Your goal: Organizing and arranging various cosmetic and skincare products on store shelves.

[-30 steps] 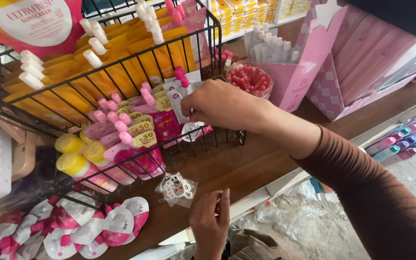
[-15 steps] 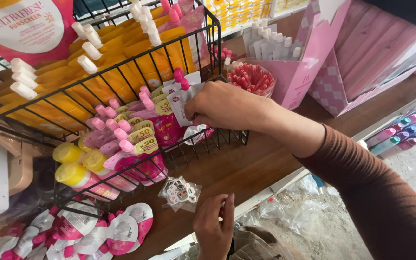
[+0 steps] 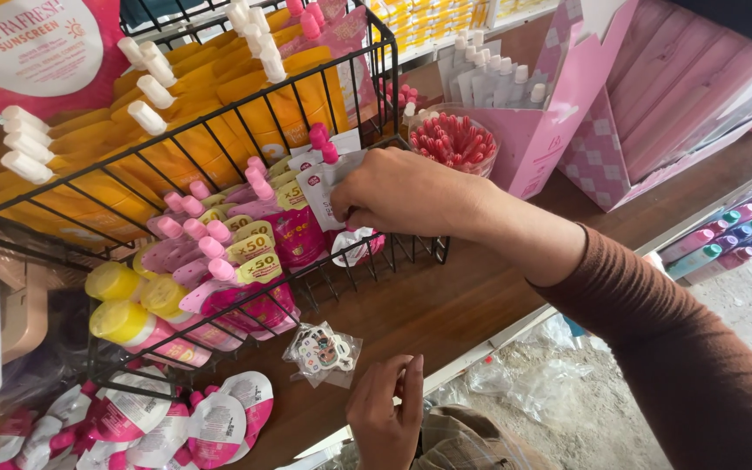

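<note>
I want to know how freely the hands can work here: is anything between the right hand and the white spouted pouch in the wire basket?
Nothing visible. The right hand already has its fingers on the white pouch inside the black wire basket, reaching over the basket's front wall. The pink pouches sit beside it, not between. The left hand is below, near a small clear packet.

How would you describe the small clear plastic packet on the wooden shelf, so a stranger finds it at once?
Start at the black wire basket of pouches on the brown wooden shelf. Just below its front edge lies the small clear plastic packet, above the left hand. It alone lies loose, transparent, without a cap.
</note>
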